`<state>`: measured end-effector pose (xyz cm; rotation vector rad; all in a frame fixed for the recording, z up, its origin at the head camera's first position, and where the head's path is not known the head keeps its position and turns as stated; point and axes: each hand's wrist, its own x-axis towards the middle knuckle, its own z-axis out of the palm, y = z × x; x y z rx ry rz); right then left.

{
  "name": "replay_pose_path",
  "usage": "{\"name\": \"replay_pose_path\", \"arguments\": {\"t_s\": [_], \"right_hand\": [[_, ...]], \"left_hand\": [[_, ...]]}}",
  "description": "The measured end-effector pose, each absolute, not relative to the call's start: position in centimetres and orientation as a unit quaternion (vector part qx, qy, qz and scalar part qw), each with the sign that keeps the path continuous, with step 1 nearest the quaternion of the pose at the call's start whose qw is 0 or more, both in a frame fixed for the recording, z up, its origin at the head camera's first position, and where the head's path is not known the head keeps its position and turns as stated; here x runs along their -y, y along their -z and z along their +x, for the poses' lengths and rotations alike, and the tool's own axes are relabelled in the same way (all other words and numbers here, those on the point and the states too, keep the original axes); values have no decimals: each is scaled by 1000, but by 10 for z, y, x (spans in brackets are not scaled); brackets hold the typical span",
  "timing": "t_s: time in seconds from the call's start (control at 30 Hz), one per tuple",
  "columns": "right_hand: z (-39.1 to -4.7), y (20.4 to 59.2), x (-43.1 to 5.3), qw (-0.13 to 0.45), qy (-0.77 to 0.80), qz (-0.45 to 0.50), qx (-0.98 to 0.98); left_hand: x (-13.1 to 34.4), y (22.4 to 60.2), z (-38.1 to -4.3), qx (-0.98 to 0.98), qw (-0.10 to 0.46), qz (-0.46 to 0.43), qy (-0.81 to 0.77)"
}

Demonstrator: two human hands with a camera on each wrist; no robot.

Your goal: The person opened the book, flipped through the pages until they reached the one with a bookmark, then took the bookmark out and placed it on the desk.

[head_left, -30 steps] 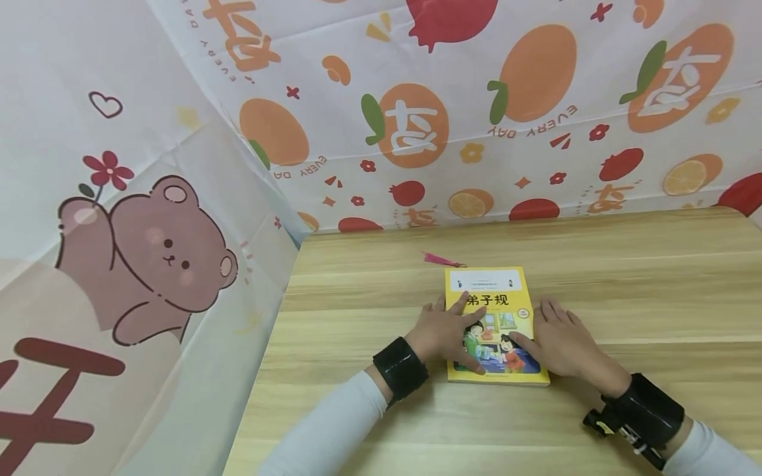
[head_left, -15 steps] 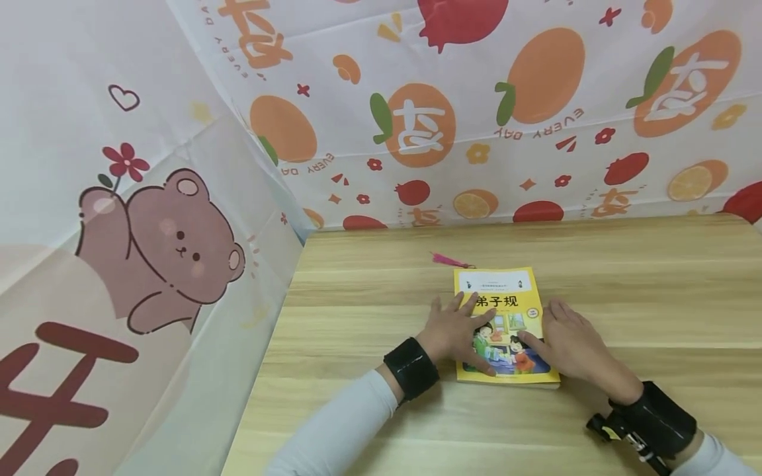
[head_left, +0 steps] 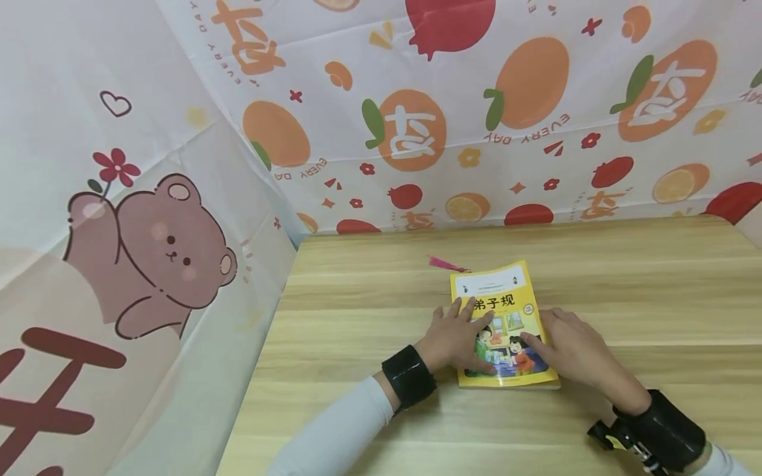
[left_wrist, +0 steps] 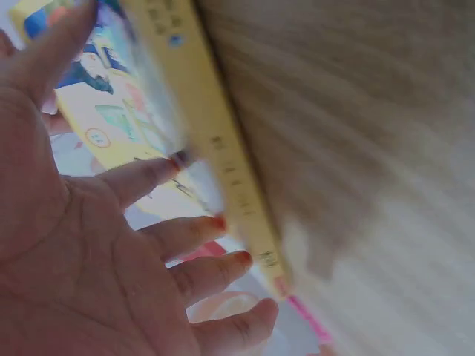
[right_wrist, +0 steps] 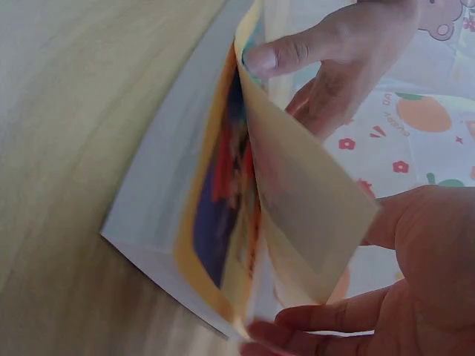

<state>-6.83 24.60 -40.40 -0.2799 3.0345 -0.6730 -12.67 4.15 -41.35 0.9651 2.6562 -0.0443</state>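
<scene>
A yellow paperback book (head_left: 506, 283) with a picture of children on its front lies on the table. My left hand (head_left: 455, 336) rests spread over the left part of the cover; the left wrist view shows the straight fingers (left_wrist: 200, 278) near the spine (left_wrist: 234, 159). At the right edge, my right hand (head_left: 574, 347) pinches the front cover (right_wrist: 312, 200) between thumb and fingers. In the right wrist view that cover stands lifted off a coloured page (right_wrist: 226, 185), above the white page block (right_wrist: 174, 148).
A pink tassel (head_left: 446, 264) sticks out at the book's top left. The wooden table (head_left: 357, 297) meets a fruit-print cloth (head_left: 333, 132) at the back and a bear-print cloth (head_left: 172, 244) at the left. Black bands circle both wrists.
The right side of the front cover has risen, with its top right corner lifted. The right hand's fingers have closed in on the cover's edge. The left hand stays on the book.
</scene>
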Motion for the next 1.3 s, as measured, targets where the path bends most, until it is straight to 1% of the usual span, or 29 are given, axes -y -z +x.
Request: {"name": "replay_pose_path", "arguments": {"t_s": [0.1,0.2,0.33,0.4,0.53,0.63,0.7,0.8,0.87,0.93,1.07,1.2,1.3], "right_hand": [[-65,399,-243,25,249,-74,-965],[-59,390,-240,40,317,-73,-945],[-49,379,-230,62,426,-117,-895],[-43,376,-224,64,462,-156,-871],[-36,376,-214,50,476,-222,-849],[-33,380,-207,44,464,-256,-847],[-31,385,-204,44,430,-266,-862],[-28,394,-203,45,356,-286,-889],[-26,401,-209,37,287,-291,-912],[-27,409,-217,34,237,-295,-925],[-33,420,-240,28,167,-287,-943],[-41,424,-256,14,137,-278,-951],[-46,424,-261,12,124,-274,-954]], "left_hand": [[-35,404,-121,-926,125,355,-29],[-29,386,-113,-917,70,383,-80],[-25,362,-105,-879,-18,458,-129],[-24,353,-102,-852,-47,504,-130],[-19,343,-93,-822,-58,560,-91],[-13,340,-87,-827,-71,555,-57],[-8,338,-85,-835,-98,540,-45],[1,333,-84,-857,-115,503,-17],[7,332,-84,-876,-92,473,4],[13,334,-84,-897,-53,437,40],[25,351,-86,-919,22,381,94],[32,374,-92,-922,89,364,95],[35,389,-97,-921,121,365,60]]}}
